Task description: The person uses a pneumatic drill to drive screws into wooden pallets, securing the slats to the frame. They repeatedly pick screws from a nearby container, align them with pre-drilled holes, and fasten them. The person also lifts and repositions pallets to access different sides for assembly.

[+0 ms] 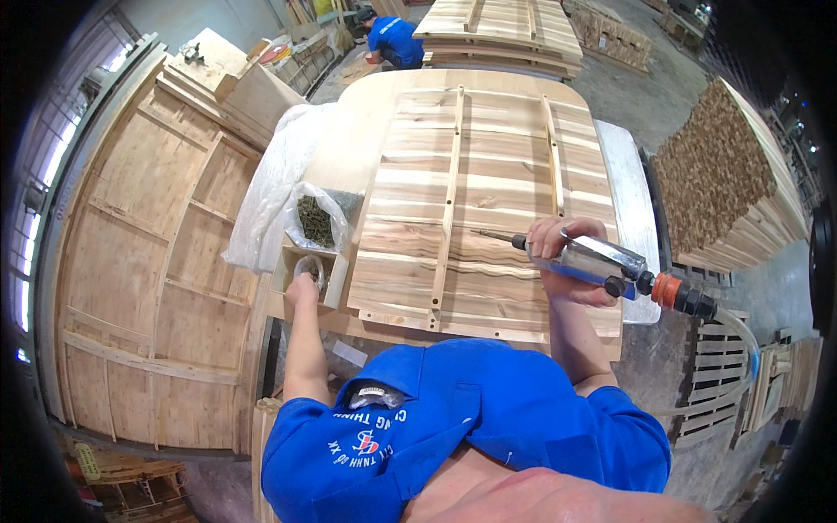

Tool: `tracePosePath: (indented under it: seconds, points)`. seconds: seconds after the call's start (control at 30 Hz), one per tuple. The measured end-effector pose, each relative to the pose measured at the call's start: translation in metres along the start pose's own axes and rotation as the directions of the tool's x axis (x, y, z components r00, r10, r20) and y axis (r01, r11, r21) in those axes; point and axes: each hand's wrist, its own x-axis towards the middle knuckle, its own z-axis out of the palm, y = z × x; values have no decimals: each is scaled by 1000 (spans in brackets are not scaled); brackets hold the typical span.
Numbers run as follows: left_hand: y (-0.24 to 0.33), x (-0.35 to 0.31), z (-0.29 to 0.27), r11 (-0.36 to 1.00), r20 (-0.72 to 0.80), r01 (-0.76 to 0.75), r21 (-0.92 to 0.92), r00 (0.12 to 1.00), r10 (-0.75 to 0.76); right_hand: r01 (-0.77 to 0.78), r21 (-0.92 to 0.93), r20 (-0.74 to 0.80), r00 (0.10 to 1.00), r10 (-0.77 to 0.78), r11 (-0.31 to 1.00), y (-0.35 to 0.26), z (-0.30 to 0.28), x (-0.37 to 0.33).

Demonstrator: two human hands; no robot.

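My right hand is wrapped around a silver air screwdriver, held level above a slatted wooden panel. The driver's long thin bit points left, toward a narrow batten with dark holes along it. At the panel's left edge, my left hand reaches into a small open box, at a round cup inside it. The fingers of this hand are mostly hidden in the cup. Just beyond the box lies a clear plastic bag full of screws.
A clear air hose trails from the driver's orange coupling at the right. White plastic sheeting lies left of the panel. A large framed wooden panel stands at left, a stack of wood at right. A co-worker crouches far off.
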Motion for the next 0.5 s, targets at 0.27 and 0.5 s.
tracePosePath:
  seconds: [0.27, 0.5]
  points:
    - [32, 3, 6, 1000, -62, -12, -20, 998, 11, 33, 29, 13, 999, -34, 999, -15, -43, 6]
    - [50, -11, 0, 1000, -66, 24, -7, 997, -25, 30, 25, -50, 998, -29, 999, -40, -68, 5]
